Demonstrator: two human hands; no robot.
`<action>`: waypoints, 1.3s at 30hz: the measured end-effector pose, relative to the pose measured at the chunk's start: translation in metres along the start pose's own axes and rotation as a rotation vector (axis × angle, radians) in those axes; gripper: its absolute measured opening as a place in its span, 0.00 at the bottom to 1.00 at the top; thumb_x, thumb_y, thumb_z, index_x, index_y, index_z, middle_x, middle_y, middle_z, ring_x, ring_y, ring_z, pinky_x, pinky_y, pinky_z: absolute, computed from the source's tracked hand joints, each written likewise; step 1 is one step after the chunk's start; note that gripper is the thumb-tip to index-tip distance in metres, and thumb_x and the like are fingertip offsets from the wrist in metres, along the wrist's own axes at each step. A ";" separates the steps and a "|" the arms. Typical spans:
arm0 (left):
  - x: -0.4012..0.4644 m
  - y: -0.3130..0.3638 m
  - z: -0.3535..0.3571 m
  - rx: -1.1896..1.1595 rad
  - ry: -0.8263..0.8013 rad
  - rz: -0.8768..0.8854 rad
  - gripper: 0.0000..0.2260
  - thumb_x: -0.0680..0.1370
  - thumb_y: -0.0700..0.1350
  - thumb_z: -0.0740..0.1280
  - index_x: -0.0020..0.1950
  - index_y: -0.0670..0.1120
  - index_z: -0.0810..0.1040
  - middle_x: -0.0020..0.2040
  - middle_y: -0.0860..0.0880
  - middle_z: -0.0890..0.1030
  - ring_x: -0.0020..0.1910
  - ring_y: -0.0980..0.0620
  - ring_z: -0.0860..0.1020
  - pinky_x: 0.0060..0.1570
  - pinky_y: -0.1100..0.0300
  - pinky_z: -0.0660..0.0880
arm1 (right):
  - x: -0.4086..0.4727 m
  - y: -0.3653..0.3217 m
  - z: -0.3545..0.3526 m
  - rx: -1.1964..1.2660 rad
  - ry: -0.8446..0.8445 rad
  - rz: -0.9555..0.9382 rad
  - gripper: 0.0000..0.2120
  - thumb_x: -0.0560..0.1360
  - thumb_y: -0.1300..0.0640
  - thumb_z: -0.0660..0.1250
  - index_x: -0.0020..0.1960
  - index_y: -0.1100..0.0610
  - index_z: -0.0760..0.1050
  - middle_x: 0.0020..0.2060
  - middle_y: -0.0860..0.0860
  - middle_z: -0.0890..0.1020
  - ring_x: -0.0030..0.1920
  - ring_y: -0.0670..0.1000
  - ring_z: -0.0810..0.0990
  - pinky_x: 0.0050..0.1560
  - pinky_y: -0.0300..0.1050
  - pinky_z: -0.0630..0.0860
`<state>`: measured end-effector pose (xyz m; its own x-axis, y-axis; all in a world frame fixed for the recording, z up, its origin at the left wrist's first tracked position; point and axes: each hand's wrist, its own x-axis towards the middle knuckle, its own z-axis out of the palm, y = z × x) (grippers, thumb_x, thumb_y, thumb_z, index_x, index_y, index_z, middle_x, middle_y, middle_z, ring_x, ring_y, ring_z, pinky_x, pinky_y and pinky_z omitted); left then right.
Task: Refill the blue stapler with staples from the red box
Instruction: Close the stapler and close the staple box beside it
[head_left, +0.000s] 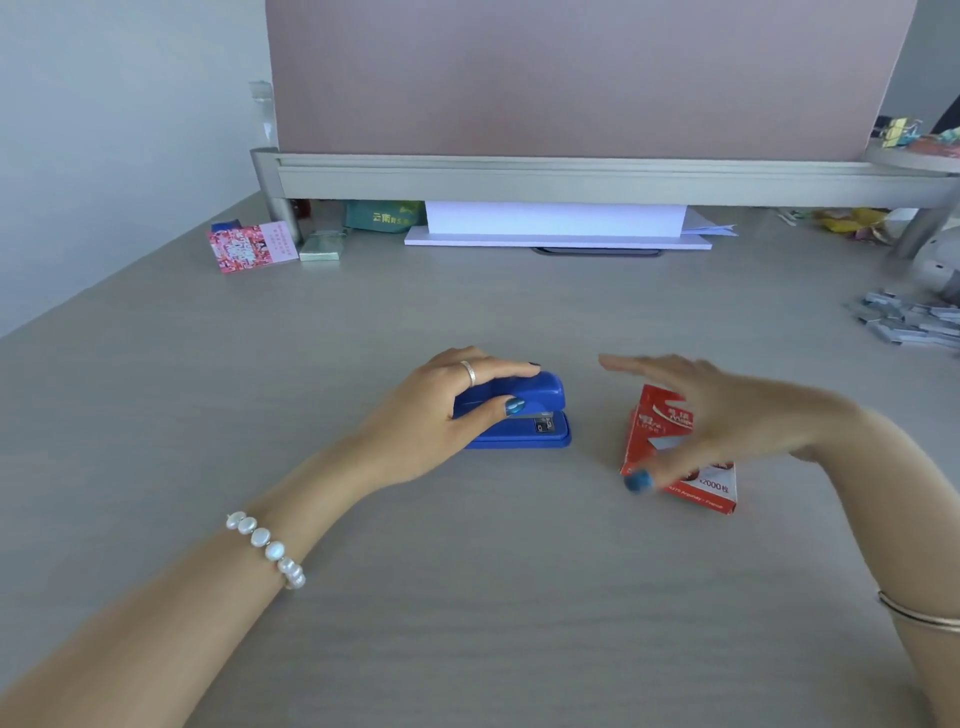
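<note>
Two hands at a stapler and a staple box on a grey table (467, 597).

The left hand (441, 410) clasps the blue stapler (540, 415), which lies flat mid-table, long axis left-right, mouth pointing right. The right hand (727, 415), fingers spread and blurred, hovers over the tilted red box (670, 467) just to the right, hiding its middle. Loose staple strips (909, 322) are cut off at the right edge.
</note>
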<state>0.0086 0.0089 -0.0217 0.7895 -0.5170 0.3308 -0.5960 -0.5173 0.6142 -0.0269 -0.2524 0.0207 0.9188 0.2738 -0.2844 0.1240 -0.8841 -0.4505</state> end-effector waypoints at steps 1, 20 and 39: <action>0.000 0.000 -0.001 -0.004 -0.008 -0.001 0.15 0.77 0.49 0.64 0.61 0.62 0.72 0.54 0.58 0.78 0.55 0.59 0.72 0.56 0.65 0.68 | -0.004 0.004 -0.002 -0.062 -0.074 0.039 0.52 0.51 0.34 0.75 0.67 0.29 0.48 0.64 0.35 0.57 0.68 0.43 0.53 0.69 0.48 0.57; -0.001 0.001 -0.004 -0.037 -0.029 -0.023 0.15 0.77 0.49 0.64 0.61 0.62 0.72 0.58 0.59 0.78 0.60 0.60 0.71 0.60 0.66 0.67 | 0.001 -0.001 0.006 -0.044 -0.065 -0.055 0.46 0.61 0.49 0.76 0.70 0.38 0.53 0.73 0.36 0.49 0.72 0.42 0.45 0.71 0.47 0.56; -0.002 0.001 -0.005 -0.018 -0.032 -0.011 0.15 0.77 0.49 0.63 0.62 0.63 0.72 0.59 0.58 0.78 0.60 0.59 0.72 0.62 0.62 0.68 | 0.002 -0.006 0.009 0.083 -0.064 -0.176 0.35 0.64 0.50 0.75 0.64 0.31 0.62 0.64 0.25 0.54 0.70 0.37 0.47 0.67 0.41 0.58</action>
<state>0.0071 0.0125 -0.0183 0.7908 -0.5328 0.3013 -0.5844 -0.5109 0.6304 -0.0296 -0.2431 0.0149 0.8595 0.4472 -0.2475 0.2468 -0.7872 -0.5652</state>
